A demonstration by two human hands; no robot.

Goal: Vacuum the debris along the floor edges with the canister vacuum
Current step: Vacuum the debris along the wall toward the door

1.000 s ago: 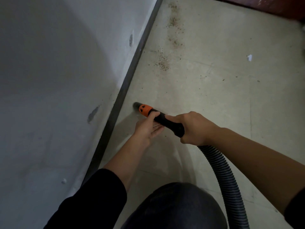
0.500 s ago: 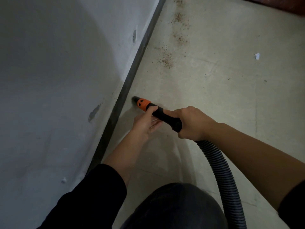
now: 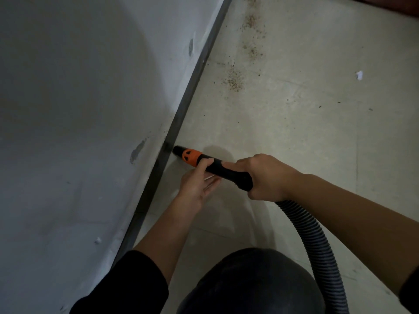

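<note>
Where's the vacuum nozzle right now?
Head view, left of centre: the nozzle points at the dark baseboard, its tip nearly touching, ahead of the left hand.

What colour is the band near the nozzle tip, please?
Orange band, with black markings; head view.

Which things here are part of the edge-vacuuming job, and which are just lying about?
Job:
- vacuum wand, held by left hand and right hand
- hose
- brown debris near the baseboard

Lying about:
- white scrap, far from the edge
- wall chip
</note>
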